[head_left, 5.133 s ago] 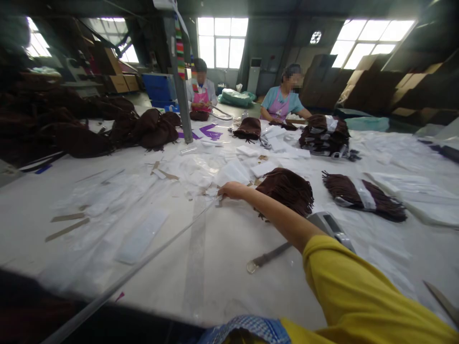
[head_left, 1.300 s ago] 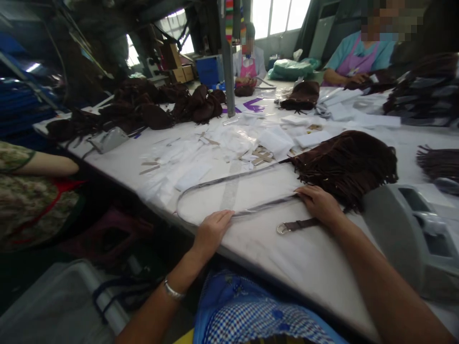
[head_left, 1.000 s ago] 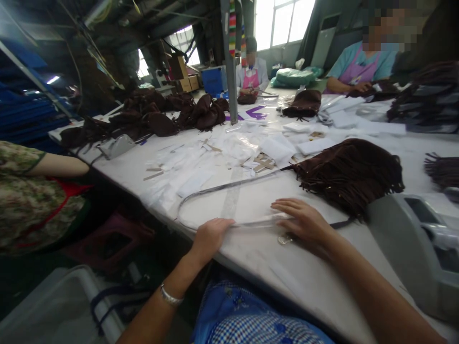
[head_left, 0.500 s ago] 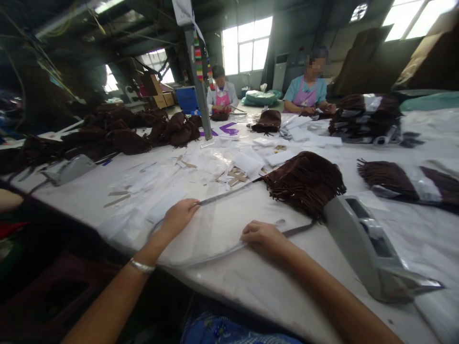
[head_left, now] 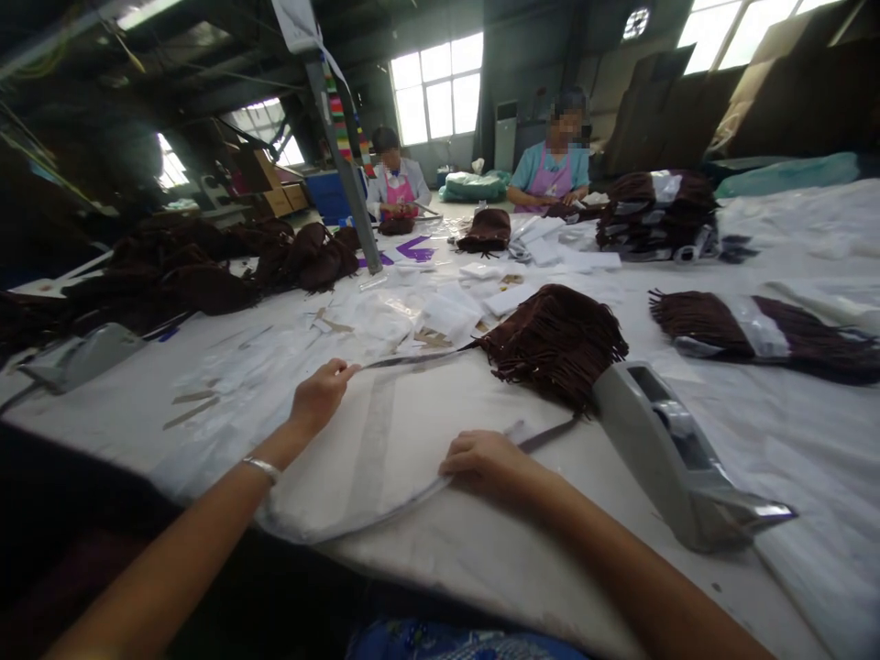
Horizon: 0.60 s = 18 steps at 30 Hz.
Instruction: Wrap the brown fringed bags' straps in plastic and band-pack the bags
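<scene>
A dark brown fringed bag [head_left: 554, 344] lies on the white table, its fringe towards me. From it a long strap [head_left: 405, 360] loops round to the table's near edge and back. The strap looks partly wrapped in a clear, greyish covering. My left hand [head_left: 322, 392] pinches the strap's far run, left of the bag. With fingers closed, my right hand [head_left: 491, 458] grips the strap's near run just above the table. Right of my right hand stands a grey tape dispenser [head_left: 677, 458], close to the bag and touching or nearly touching its fringe.
Another wrapped fringed bundle [head_left: 763, 332] lies at the right, with a stack of wrapped brown bags [head_left: 656, 215] behind. Brown bags [head_left: 185, 261] pile up at the left near a second dispenser [head_left: 89, 356]. A post [head_left: 350, 174] rises mid-table. Two people [head_left: 554, 174] work across the table.
My view has swung slightly to the right, so the scene sits further left. Both hands keep hold of the strap, and its near loop has widened towards the table's front edge.
</scene>
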Each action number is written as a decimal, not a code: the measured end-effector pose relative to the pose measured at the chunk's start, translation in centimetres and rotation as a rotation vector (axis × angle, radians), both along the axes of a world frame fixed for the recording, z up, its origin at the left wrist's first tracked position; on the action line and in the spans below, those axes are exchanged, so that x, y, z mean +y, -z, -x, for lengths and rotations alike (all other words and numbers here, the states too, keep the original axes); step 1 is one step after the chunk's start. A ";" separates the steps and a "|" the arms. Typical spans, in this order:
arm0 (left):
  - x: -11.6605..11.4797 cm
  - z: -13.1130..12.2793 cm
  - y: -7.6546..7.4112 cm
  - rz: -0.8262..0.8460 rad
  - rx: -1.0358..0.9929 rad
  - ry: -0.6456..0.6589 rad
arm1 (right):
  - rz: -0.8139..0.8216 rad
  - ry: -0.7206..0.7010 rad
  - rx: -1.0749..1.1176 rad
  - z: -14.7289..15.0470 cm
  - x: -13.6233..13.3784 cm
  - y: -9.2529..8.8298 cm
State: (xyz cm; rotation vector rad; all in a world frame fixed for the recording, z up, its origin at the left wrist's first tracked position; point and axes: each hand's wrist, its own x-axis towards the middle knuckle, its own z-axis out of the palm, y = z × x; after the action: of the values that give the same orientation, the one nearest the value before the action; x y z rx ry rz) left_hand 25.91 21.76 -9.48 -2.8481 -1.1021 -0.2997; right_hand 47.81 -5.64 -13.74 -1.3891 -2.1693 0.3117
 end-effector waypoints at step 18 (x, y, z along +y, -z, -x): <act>1.5 -7.6 1.5 0.496 -0.041 0.248 | -0.100 0.039 -0.051 -0.1 0.5 1.2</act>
State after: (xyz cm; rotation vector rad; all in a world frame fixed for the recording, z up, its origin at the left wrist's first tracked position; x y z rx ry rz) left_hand 33.56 23.23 -10.94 -3.4410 -0.9352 -0.1065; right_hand 47.95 -5.14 -14.91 -1.3954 -2.1645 0.1528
